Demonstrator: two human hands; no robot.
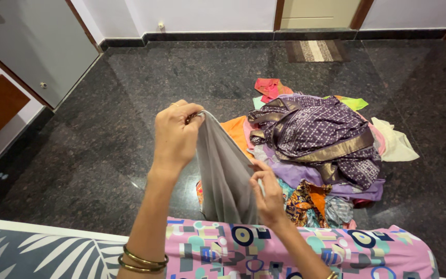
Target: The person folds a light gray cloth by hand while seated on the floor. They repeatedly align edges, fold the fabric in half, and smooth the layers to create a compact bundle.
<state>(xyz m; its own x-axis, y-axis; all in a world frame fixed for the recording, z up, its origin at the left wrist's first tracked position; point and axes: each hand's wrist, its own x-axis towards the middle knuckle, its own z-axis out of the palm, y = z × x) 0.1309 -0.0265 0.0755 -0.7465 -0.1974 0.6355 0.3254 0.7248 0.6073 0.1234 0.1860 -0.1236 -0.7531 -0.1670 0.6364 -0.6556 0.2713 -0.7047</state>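
A grey cloth hangs in the air above the dark stone floor, held up by 2 hands. The left hand is raised and closed, pinching the cloth's top corner between fingers and thumb, and 2 gold bangles sit on that forearm. The right hand is lower and grips the cloth's right edge, fingers curled around the fabric. The cloth's lower end drops behind a pink patterned fabric that lies across the bottom of the view, beside a grey sheet with a white leaf print. Just behind the cloth, on the floor, lies a heap of clothes of many colours, topped by a purple printed garment with gold borders. Farther back, a striped doormat lies before a door.
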